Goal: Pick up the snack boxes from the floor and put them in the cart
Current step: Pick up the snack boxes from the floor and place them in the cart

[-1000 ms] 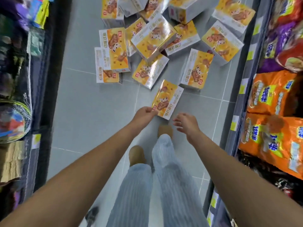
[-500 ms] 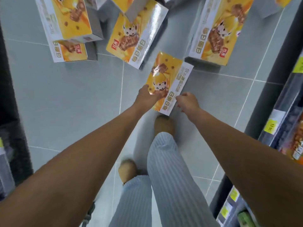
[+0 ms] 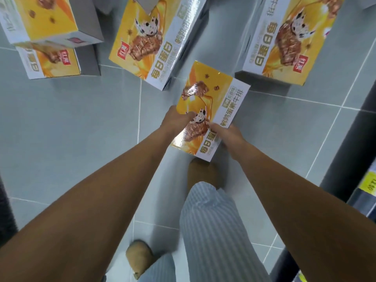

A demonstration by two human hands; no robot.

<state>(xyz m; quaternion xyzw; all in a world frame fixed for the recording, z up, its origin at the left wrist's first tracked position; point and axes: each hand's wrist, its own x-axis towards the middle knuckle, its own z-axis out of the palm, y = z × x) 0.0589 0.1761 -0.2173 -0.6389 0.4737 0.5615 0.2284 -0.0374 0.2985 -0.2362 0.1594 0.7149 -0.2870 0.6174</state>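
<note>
Both hands gripped one snack box (image 3: 215, 98) low over the floor (image 3: 71, 129).
The left hand (image 3: 176, 120) curled round its left edge, the right hand (image 3: 231, 136) pinched the right edge, one each side, likely to lift it level. More boxes (image 3: 154, 37) lay scattered beyond; no cart showed.

Far boxes (image 3: 154, 37) cropped; held box (image 3: 213, 94) partly covered.

Floor (image 3: 61, 123): grey tiles, pale grout lines. Lying on it you have:
- upper-centre snack box (image 3: 154, 37), flat
- upper-right snack box (image 3: 284, 41), flat
- upper-left snack box (image 3: 48, 64), flat, with another box (image 3: 40, 17) resting on top

Your tan shoe (image 3: 203, 174) stands at centre and your other shoe (image 3: 138, 259) at the bottom.
</note>
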